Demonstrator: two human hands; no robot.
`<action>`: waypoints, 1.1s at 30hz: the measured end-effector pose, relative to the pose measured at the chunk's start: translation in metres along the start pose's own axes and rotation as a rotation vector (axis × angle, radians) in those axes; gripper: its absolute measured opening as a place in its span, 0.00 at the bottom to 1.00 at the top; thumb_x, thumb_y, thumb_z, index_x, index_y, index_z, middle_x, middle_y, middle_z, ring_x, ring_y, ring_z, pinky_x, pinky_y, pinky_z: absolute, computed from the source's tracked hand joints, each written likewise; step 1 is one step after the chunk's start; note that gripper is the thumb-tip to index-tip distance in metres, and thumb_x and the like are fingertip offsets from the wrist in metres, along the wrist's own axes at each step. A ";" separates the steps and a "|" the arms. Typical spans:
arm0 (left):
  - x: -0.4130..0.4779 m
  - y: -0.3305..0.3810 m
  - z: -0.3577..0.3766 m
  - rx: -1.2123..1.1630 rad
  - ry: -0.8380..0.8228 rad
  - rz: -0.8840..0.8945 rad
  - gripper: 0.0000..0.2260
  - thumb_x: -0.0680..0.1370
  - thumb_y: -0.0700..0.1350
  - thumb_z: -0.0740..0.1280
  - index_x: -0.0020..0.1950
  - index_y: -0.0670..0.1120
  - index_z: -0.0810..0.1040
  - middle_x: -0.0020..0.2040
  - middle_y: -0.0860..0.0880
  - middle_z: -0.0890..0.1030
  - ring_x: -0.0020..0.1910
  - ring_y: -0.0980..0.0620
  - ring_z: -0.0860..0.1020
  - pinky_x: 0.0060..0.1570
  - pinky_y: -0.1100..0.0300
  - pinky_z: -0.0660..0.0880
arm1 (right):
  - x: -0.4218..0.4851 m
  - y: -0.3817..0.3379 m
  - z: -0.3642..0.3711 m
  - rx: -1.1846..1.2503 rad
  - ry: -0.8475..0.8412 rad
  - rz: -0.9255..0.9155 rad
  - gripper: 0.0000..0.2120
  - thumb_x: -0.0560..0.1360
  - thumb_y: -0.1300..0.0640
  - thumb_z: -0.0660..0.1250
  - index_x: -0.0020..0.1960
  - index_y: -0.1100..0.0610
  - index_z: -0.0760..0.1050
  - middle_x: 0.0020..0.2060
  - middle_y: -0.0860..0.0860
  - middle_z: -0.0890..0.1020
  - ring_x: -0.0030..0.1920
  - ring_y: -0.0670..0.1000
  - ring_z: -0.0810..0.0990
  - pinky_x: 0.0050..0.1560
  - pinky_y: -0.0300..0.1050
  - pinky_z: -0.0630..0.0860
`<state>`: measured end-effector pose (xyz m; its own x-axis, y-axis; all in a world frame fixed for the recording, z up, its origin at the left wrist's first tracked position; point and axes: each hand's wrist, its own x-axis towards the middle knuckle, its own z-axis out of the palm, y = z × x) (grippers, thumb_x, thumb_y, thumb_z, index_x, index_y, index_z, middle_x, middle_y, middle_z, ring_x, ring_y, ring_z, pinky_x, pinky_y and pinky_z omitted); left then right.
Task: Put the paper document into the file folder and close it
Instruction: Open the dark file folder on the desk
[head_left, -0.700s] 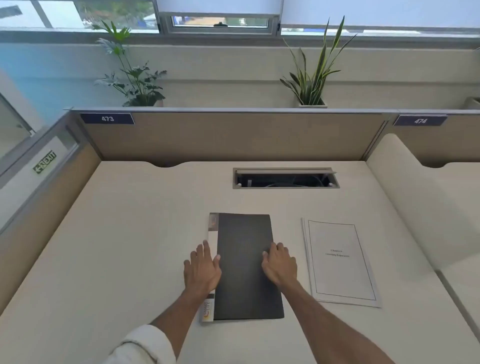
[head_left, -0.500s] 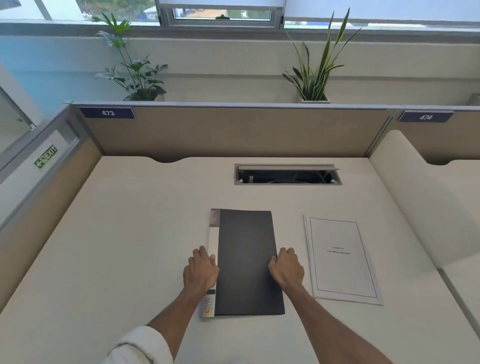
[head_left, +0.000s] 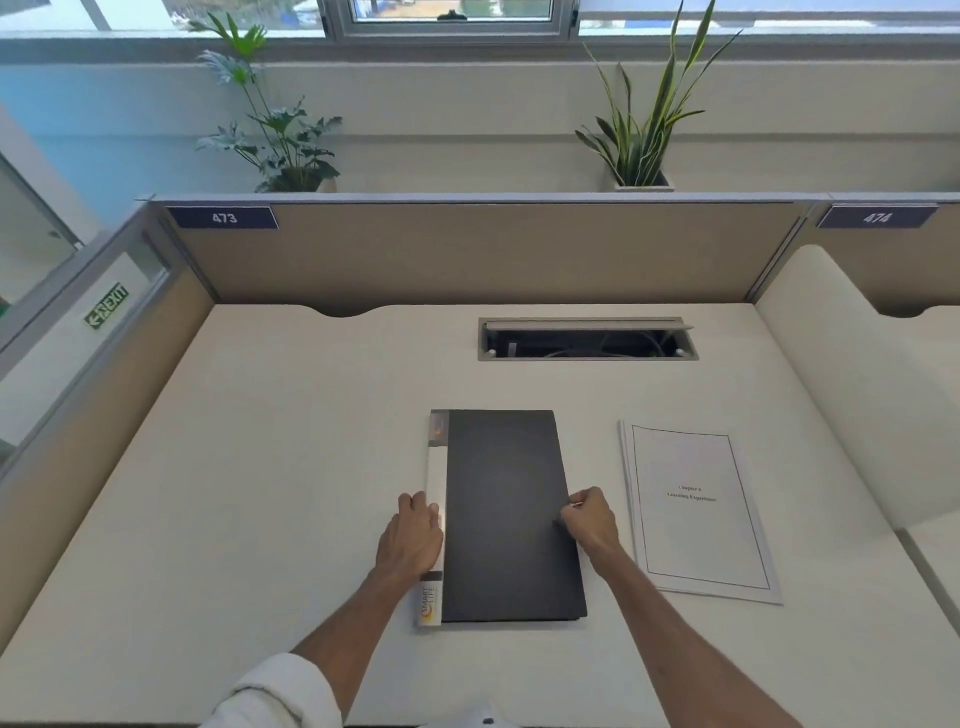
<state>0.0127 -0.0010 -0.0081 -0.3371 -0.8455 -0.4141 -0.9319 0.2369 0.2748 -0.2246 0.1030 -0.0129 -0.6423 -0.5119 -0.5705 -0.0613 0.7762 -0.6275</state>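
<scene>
The black file folder (head_left: 511, 514) lies shut. The left hand (head_left: 413, 538) presses its spine flat; the right hand (head_left: 589, 522) pinches its cover edge. The paper document (head_left: 698, 512) waits at 3 o'clock, not yet inside.

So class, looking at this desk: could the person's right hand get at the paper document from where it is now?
Probably yes. The right hand sits at the folder's right edge, and the paper document lies flat just beyond it, uncovered, with only bare desk between them. The hand would have to let go of the folder first.
</scene>
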 end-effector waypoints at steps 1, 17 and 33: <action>0.001 -0.001 -0.002 0.008 -0.008 0.005 0.20 0.93 0.49 0.50 0.79 0.40 0.69 0.75 0.41 0.73 0.68 0.39 0.82 0.71 0.45 0.80 | -0.002 -0.002 -0.003 0.053 -0.016 0.014 0.12 0.78 0.64 0.71 0.61 0.60 0.74 0.54 0.56 0.82 0.57 0.62 0.82 0.58 0.53 0.79; 0.014 0.056 -0.102 -0.352 0.218 0.113 0.38 0.79 0.79 0.53 0.77 0.57 0.76 0.71 0.53 0.84 0.68 0.45 0.84 0.69 0.42 0.81 | -0.069 -0.082 0.013 0.493 -0.250 -0.500 0.11 0.84 0.59 0.68 0.55 0.50 0.89 0.45 0.52 0.91 0.39 0.49 0.88 0.37 0.39 0.83; 0.018 -0.103 -0.143 -0.456 0.532 -0.230 0.15 0.87 0.40 0.61 0.70 0.44 0.81 0.59 0.39 0.88 0.59 0.34 0.85 0.61 0.43 0.82 | -0.022 -0.007 0.090 -0.909 -0.236 -0.704 0.37 0.89 0.45 0.56 0.91 0.52 0.41 0.90 0.52 0.39 0.91 0.55 0.41 0.90 0.63 0.45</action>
<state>0.1219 -0.1096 0.0804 0.0788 -0.9951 -0.0601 -0.7839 -0.0991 0.6129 -0.1415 0.0759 -0.0435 -0.0972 -0.9147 -0.3923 -0.9312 0.2227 -0.2886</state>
